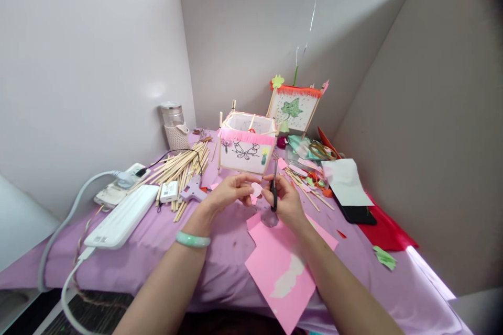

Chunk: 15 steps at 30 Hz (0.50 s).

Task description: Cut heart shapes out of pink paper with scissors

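My left hand [230, 192] pinches a small pink paper cutout [256, 189] above the purple tablecloth [220, 267]. My right hand [286, 200] is closed round the black handles of a pair of scissors [274, 184], whose blades point up toward the paper. A green bangle [192, 239] sits on my left wrist. Below my hands lies a pink paper sheet [281, 264] with a piece cut out of it. Just beyond my hands stands a paper lantern with a pink fringe and a drawn butterfly [247, 147].
A second lantern with a green leaf [294, 109] stands at the back. Wooden sticks [184, 167], a glue gun [193, 189], a power strip [120, 183], a white box [122, 215] and a jar [173, 125] lie left. White paper [346, 182], a phone [356, 213] and red paper [387, 233] lie right.
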{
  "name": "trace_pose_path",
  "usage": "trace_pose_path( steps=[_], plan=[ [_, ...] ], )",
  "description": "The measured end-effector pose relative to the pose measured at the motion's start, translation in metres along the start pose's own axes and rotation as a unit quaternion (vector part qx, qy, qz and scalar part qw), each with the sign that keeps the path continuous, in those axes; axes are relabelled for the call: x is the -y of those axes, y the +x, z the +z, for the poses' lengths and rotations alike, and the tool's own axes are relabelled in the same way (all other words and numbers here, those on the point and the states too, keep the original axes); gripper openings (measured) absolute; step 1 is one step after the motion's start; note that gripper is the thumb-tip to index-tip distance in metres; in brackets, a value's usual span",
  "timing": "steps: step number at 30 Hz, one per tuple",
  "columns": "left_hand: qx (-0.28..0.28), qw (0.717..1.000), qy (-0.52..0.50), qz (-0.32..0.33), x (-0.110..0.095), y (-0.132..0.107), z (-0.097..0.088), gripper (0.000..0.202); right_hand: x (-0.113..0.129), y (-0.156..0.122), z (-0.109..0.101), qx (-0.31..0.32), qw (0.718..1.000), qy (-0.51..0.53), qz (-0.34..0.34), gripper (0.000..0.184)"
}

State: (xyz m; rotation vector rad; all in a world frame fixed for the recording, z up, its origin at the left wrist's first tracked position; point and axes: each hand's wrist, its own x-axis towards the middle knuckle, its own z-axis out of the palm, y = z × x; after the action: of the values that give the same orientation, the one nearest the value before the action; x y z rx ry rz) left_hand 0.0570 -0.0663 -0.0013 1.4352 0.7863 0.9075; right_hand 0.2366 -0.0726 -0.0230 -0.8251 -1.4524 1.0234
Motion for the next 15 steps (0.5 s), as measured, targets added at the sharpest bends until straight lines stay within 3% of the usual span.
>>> trace_pose_path(
  steps=[6, 11, 15],
  plan=[
    [0.027, 1.000, -0.008, 0.014, -0.0010, -0.0014, 0.0008, 0.037, 0.0082, 0.0002, 0.0009, 0.001, 0.999, 0.039, 0.022, 0.033],
    [0.041, 0.999, -0.022, 0.001, -0.0023, -0.0018, 0.0031, 0.049, 0.0100, 0.0006, 0.0005, -0.006, 0.999, 0.030, 0.029, 0.033],
    [0.010, 0.999, -0.029, -0.023, -0.0012, -0.0002, 0.0068, 0.037, 0.0052, 0.0020, 0.0004, -0.009, 1.000, 0.018, 0.021, 0.034]
  ],
)
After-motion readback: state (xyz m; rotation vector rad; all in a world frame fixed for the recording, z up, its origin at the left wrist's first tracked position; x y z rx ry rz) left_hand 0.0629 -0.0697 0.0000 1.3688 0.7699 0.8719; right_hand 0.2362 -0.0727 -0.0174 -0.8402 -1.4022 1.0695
